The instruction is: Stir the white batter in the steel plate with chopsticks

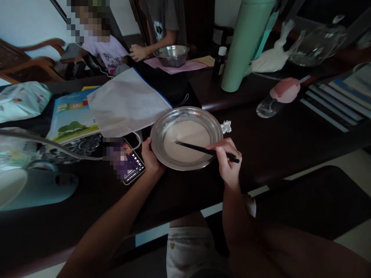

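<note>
A wide metal bowl (158,148) stands near the front of the dark table, with a pale, creamy liquid (185,131) in it. My left hand (152,160) grips the bowl's left rim, thumb on top and the other fingers hidden underneath. In my right hand (227,156) is a pair of black chopsticks (197,147), slanting over the bowl's right rim with their tips in the liquid. A phone (130,164) with a lit screen lies just left of my left hand. A crumpled white tissue (226,126) touches the bowl's right side.
Left are a mesh pouch (124,102), a book (72,116), a cable and a light-blue container (40,185). Behind stand a green flask (246,42), a small dark bottle (219,63) and another metal bowl (171,57). A pink-capped bottle (284,90) lies right. Two people are across the table.
</note>
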A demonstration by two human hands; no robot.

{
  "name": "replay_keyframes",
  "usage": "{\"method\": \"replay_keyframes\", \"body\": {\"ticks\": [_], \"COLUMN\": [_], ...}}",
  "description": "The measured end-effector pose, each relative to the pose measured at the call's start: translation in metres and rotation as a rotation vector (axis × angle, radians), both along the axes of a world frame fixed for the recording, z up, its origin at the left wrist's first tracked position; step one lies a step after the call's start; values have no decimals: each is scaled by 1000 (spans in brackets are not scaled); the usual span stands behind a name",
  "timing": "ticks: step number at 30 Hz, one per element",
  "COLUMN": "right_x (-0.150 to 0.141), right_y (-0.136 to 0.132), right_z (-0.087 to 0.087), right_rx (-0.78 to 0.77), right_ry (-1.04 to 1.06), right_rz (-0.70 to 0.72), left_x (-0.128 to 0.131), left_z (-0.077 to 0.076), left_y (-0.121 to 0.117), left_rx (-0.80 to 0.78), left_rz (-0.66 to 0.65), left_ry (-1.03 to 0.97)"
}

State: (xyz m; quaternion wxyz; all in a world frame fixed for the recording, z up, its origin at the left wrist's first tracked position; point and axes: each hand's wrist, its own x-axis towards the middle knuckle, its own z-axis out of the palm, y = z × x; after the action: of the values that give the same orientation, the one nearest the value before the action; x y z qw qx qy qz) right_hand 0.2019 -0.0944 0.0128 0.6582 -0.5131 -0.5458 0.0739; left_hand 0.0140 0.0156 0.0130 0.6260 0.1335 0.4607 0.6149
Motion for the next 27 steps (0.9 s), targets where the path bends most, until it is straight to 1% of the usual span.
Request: {"method": "replay_keyframes", "body": {"ticks": [2, 4, 6, 8, 9, 11, 15, 17, 20, 22, 25, 27], "right_x": [0, 0, 0, 0, 0, 0, 1, 1, 1, 1, 1, 1], "right_y": [0, -1, -1, -1, -1, 0, 0, 0, 0, 0, 0, 0], "right_z": [0, -1, -2, -1, -1, -1, -3, -3, -1, -1, -2, -2], "right_rx": [9, 49, 66, 35, 12, -11, 39, 44, 0, -13, 20, 26], "right_ry": [10, 84, 132, 93, 55, 6, 90, 103, 25, -3, 68, 102], "right_rz": [-61, -111, -90, -25, -1, -9, -93, -58, 4, -37, -128, -108], "left_x": [-1, -2, -4, -4, -4, -3, 0, 2, 4, 3, 1, 0], "left_z": [-2, -6, -9, -9, -9, -6, 3, 7, 11, 10, 6, 3], "left_y": [1, 2, 3, 3, 3, 2, 0, -1, -2, -2, -1, -1], "left_rx": [8, 25, 39, 36, 30, 14, -7, -20, -43, -39, -14, -5], "left_rz": [-10, -22, -36, -42, -43, -33, -13, -10, 1, 7, -17, -33], "left_ry": [9, 26, 39, 38, 34, 22, -1, -8, -8, -3, 5, 12]}}
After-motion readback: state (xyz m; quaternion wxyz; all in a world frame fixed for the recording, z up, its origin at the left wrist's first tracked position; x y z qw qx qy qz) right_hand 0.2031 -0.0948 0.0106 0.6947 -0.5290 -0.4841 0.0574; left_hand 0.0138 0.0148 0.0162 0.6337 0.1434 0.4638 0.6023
